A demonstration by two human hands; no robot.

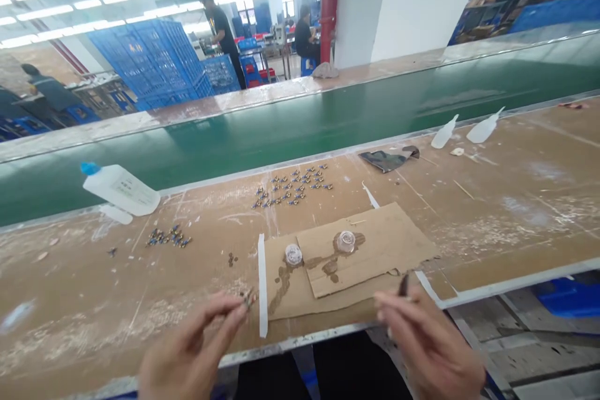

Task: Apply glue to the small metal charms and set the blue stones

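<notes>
Between the thumb and fingertips of my left hand (199,340) is a small dark, metallic-looking part (248,297), held just left of a white tape strip (263,287). My right hand (429,340) is closed near the front edge of the cardboard (375,256), its fingers around a slim dark-ended tool (404,285) whose exact kind is unclear. On the cardboard sit two small clear cups (294,255) with wet stains around them. Beyond it, several small blue and gold parts (293,187) lie in loose rows, and a heap of similar parts (169,236) lies to the left.
A white bottle with a blue cap (122,189) lies at the left by the green conveyor belt (290,128). Two nozzle bottles (485,128) and a camouflage cloth (387,159) are at the right. Blue crates (150,62) and several people stand or sit beyond.
</notes>
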